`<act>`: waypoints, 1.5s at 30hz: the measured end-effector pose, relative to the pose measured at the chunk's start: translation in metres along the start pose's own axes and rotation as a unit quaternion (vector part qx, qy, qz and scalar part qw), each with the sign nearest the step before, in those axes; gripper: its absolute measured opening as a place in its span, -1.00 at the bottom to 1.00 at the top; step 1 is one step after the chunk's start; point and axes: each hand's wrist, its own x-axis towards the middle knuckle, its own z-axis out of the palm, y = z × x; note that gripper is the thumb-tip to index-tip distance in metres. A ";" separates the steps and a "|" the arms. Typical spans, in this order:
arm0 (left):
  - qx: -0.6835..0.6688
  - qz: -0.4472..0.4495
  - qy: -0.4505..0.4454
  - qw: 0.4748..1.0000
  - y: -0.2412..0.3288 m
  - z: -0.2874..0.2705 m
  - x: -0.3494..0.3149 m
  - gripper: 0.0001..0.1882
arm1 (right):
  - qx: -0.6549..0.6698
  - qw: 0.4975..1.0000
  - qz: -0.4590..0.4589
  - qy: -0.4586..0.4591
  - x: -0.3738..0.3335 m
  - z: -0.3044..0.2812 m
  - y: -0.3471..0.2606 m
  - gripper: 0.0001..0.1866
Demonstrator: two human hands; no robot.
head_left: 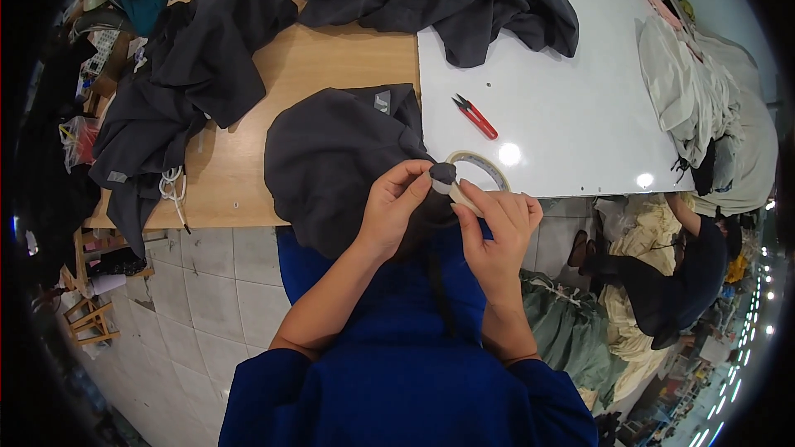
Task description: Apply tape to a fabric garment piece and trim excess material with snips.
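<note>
Both hands pinch at the front edge of the surface: left hand [396, 203] grips a bunched tip of dark cloth [335, 157], right hand [495, 228] presses tape [460, 193] around it. Looks like wrapping's barely started; the roll [480, 167] sits just behind, snips [474, 116] untouched further back.

Blue short-sleeved top; bare forearms

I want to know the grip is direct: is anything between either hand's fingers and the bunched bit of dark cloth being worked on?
Nothing visible. The left hand pinches the bunched tip of the dark cloth directly, and the right hand presses a pale strip against it just below. The tape roll lies behind, on the white board.
</note>
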 end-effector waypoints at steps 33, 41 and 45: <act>0.398 0.289 0.010 0.870 0.024 0.007 -0.007 -0.85 | -0.037 0.999 -0.032 0.020 0.004 -0.001 -0.011 -0.73; 0.403 0.197 -0.137 0.883 0.045 -0.002 -0.009 -0.85 | -0.035 0.997 -0.075 0.001 0.020 -0.017 -0.004 -0.77; 0.396 0.206 -0.229 0.865 0.061 -0.010 -0.007 -0.82 | 0.016 0.994 -0.098 -0.048 0.027 -0.026 -0.006 -0.78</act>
